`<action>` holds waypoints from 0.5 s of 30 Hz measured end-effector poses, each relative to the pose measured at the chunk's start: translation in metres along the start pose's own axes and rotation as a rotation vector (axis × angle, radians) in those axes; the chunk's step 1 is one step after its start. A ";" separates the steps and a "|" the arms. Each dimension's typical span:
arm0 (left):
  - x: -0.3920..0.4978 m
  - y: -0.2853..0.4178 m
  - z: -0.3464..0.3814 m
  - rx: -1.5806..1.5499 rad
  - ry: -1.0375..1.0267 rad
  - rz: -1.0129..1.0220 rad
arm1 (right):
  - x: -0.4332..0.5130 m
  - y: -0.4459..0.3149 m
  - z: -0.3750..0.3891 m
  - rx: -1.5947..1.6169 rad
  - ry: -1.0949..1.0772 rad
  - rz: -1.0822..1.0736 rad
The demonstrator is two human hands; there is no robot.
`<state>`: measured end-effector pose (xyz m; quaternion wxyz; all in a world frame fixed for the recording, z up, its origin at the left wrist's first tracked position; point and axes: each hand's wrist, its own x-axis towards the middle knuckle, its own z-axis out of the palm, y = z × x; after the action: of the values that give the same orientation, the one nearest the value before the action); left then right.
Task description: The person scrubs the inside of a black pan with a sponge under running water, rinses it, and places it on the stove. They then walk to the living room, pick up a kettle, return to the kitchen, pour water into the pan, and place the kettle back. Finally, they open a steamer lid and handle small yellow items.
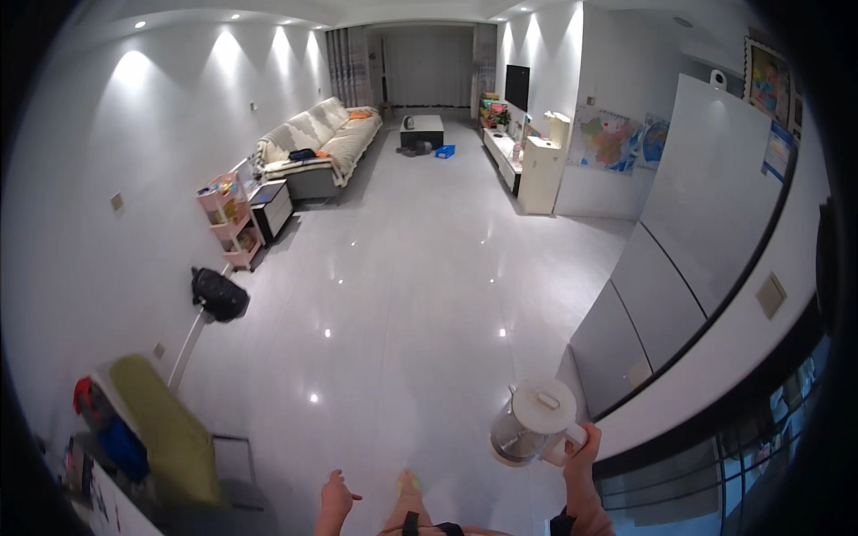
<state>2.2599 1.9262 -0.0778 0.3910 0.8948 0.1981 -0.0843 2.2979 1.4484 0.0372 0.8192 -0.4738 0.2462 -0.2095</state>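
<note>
My right hand (pixel 580 447) is closed around the white handle of a glass kettle (pixel 529 425) at the lower right. The kettle has a white lid and hangs above the floor, its spout pointing away from me. Its clear body shows what looks like liquid low inside. At the bottom, left of the middle, my left hand (pixel 337 494) hangs with nothing in it, a finger and the thumb apart. One foot (pixel 406 481) in a yellowish slipper shows between the hands.
A green chair (pixel 164 429) and a table edge (pixel 114 499) stand lower left. A black backpack (pixel 220 295) and a pink trolley (pixel 231 224) line the left wall, before a sofa (pixel 322 141). Tall grey cabinet doors (pixel 677 248) rise at right. A coffee table (pixel 421 132) stands far ahead.
</note>
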 end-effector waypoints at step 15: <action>0.481 0.352 0.061 0.334 -0.087 0.626 | 0.355 0.013 0.186 0.191 0.423 -0.243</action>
<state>2.8450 1.8034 -0.0321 0.2545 0.9592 -0.1192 -0.0296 2.6925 1.3746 0.0330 0.7592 -0.3663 0.3324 -0.4232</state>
